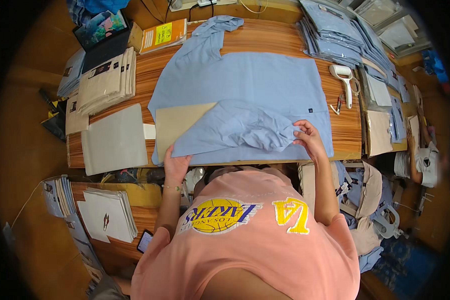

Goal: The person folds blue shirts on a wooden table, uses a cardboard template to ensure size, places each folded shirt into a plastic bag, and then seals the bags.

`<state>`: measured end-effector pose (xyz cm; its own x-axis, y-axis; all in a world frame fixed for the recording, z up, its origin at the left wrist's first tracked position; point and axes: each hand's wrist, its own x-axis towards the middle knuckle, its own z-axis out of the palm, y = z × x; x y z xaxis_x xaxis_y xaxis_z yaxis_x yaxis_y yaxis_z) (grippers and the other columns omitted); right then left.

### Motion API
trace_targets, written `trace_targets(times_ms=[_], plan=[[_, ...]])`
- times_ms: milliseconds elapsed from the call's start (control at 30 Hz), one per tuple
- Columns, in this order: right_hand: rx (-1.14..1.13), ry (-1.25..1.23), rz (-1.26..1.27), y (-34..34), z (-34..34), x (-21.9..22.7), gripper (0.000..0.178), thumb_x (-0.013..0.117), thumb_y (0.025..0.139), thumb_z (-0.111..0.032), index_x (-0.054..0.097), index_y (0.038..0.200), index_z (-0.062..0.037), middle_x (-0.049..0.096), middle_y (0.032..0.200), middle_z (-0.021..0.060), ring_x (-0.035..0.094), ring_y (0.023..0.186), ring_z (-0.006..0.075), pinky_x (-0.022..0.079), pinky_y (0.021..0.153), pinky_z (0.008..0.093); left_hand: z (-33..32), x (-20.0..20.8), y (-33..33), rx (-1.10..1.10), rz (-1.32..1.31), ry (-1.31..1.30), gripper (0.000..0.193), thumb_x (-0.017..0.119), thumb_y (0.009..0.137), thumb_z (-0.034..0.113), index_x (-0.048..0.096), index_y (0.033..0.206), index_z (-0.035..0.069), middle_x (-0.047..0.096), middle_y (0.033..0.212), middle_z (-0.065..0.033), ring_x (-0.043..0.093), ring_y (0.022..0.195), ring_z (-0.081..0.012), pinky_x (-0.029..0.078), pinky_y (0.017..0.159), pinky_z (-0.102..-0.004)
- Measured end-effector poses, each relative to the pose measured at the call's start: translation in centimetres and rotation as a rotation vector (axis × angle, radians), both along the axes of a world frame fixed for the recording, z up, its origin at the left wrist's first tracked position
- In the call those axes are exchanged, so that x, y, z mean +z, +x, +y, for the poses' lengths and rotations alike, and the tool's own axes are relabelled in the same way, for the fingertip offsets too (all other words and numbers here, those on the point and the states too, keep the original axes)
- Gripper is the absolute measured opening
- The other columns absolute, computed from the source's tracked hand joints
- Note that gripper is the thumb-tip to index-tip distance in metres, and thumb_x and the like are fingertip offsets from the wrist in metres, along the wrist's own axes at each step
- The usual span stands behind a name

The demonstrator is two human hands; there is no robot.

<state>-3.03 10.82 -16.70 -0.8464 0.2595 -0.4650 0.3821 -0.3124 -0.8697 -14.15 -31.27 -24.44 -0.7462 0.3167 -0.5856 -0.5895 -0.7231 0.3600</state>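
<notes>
A light blue shirt [265, 75] lies spread on the wood-grain table [347, 130], one sleeve stretching toward the far edge. Its other sleeve [235, 125] is folded across the near part, over a tan flat board [180, 120] resting on the cloth. With my right hand [310, 140], I pinch the crumpled end of this sleeve between thumb and fingers. At the near edge, my left hand [175, 167] grips the sleeve's folded corner beside the board, its fingers partly tucked under the cloth.
Left of the shirt lies a translucent sheet [116, 140], near bagged beige garments [107, 82] and a tablet [101, 27]. A lint roller [342, 77] and small snips [339, 104] lie right. Bagged blue shirts [330, 30] are stacked far right. Another person's arm [414, 152] shows at right.
</notes>
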Motion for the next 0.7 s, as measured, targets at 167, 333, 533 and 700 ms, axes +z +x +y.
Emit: trace_targets(times_ms=[167, 333, 533, 700], plan=[[0.102, 0.231, -0.085, 1.3, 0.9, -4.8, 0.021, 0.061, 0.077, 0.005, 0.061, 0.097, -0.003, 0.055, 0.081, -0.0031, 0.052, 0.07, 0.0043, 0.047, 0.057, 0.019, -4.7, -0.5, 0.3, 0.064, -0.082, -0.047, 0.051, 0.052, 0.089, 0.03, 0.036, 0.128, 0.001, 0.036, 0.137, -0.0144, 0.034, 0.127, -0.0289, 0.027, 0.108, -0.0458], [0.136, 0.442, -0.055, 1.1, 2.7, -5.9, 0.021, 0.064, 0.076, -0.001, 0.063, 0.098, -0.0024, 0.059, 0.083, 0.0017, 0.052, 0.068, 0.0092, 0.047, 0.061, 0.0247, -3.9, 5.9, 1.7, 0.324, 0.058, -0.612, 0.065, 0.051, 0.09, 0.028, 0.019, 0.14, 0.003, 0.021, 0.145, -0.0147, 0.023, 0.134, -0.0285, 0.02, 0.109, -0.0434], [0.171, 1.275, 0.161, -9.4, 12.6, -2.6, 0.027, 0.056, 0.076, -0.002, 0.062, 0.102, -0.0016, 0.062, 0.097, 0.0163, 0.059, 0.088, 0.0301, 0.047, 0.078, 0.0337, 6.9, 11.0, -11.3, 0.142, 0.878, -1.356, 0.054, 0.051, 0.091, 0.014, 0.029, 0.139, 0.003, 0.024, 0.146, -0.0136, 0.023, 0.135, -0.0261, 0.019, 0.109, -0.0386], [0.071, 1.93, 0.33, -20.4, 18.1, -6.2, 0.026, 0.049, 0.078, 0.003, 0.064, 0.098, -0.0039, 0.061, 0.104, 0.0119, 0.053, 0.107, 0.0266, 0.039, 0.091, 0.0478, 15.9, 0.0, -27.4, 0.186, 0.98, -1.775, 0.044, 0.059, 0.085, 0.025, 0.051, 0.124, 0.005, 0.039, 0.137, -0.016, 0.031, 0.131, -0.0305, 0.022, 0.107, -0.0428]])
